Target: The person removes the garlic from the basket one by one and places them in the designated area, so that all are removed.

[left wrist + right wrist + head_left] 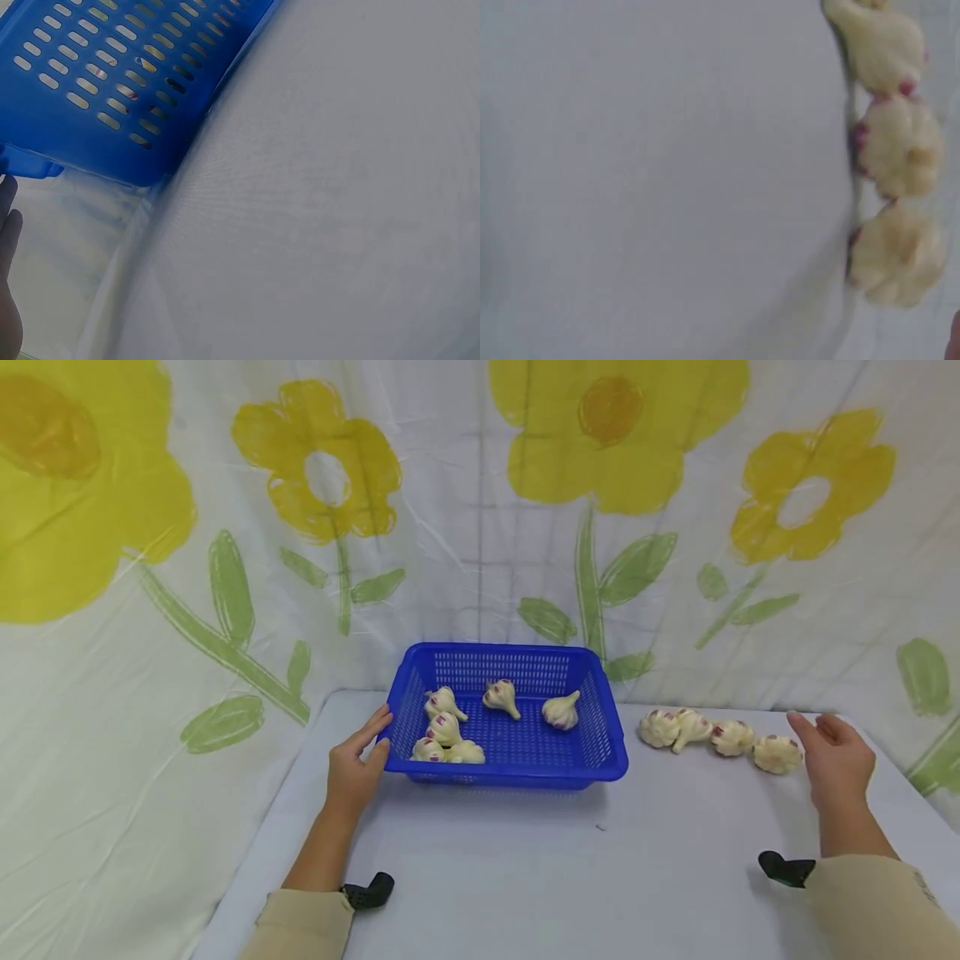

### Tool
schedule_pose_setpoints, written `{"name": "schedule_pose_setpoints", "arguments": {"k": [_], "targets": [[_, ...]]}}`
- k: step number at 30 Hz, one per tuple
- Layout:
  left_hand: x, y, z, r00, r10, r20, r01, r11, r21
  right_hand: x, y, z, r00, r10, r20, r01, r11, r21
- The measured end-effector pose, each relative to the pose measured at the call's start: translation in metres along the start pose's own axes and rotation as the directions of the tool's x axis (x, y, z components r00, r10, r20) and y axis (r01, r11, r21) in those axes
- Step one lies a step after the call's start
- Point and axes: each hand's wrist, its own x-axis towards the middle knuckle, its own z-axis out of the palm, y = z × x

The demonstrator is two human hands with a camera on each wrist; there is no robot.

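Note:
A blue plastic basket (510, 770) with slotted walls stands at the back of the table, several garlic bulbs (444, 728) inside, mostly at its left. My left hand (356, 770) touches the basket's left rim with fairly straight fingers; in the left wrist view only part of that hand (9, 270) shows, beside the basket wall (97, 97). To the right of the basket, more garlic bulbs (732, 737) lie in a row. Just right of the row's end bulb (777, 754), my right hand (842, 764) hovers with loosely bent fingers, holding nothing visible. The right wrist view shows the end bulb (897, 255) closely.
White cloth covers the table (570, 868). Behind it hangs a white curtain (450, 568) printed with yellow flowers, close to the basket's back and the garlic row. A small dark speck (601, 827) lies in front of the basket. Dark devices are strapped to both wrists.

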Motion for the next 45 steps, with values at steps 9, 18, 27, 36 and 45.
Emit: {"name": "schedule_pose_setpoints", "arguments": {"k": [9,18,27,36,45], "targets": [[-0.003,-0.001,0.0,1.0,-0.025,0.007,0.025,1.0,-0.008,-0.061,-0.047,0.095,0.794,-0.536,0.288,0.587,0.798,-0.135],[-0.007,-0.001,0.001,1.0,-0.021,0.016,0.022,1.0,-0.019,-0.117,-0.05,0.183,0.531,-0.641,0.554,0.775,0.632,-0.01],[-0.009,0.0,0.001,1.0,-0.006,0.014,0.006,1.0,-0.014,-0.13,-0.049,0.225,0.416,-0.426,0.804,0.829,0.541,-0.142],[-0.006,0.002,0.001,1.0,0.003,0.019,-0.003,1.0,-0.003,-0.124,-0.043,0.255,0.402,-0.348,0.847,0.889,0.37,-0.27],[-0.001,0.002,-0.001,1.0,0.027,0.012,-0.027,1.0,-0.005,-0.125,-0.043,0.265,0.451,-0.259,0.854,0.881,0.281,-0.38]]}}
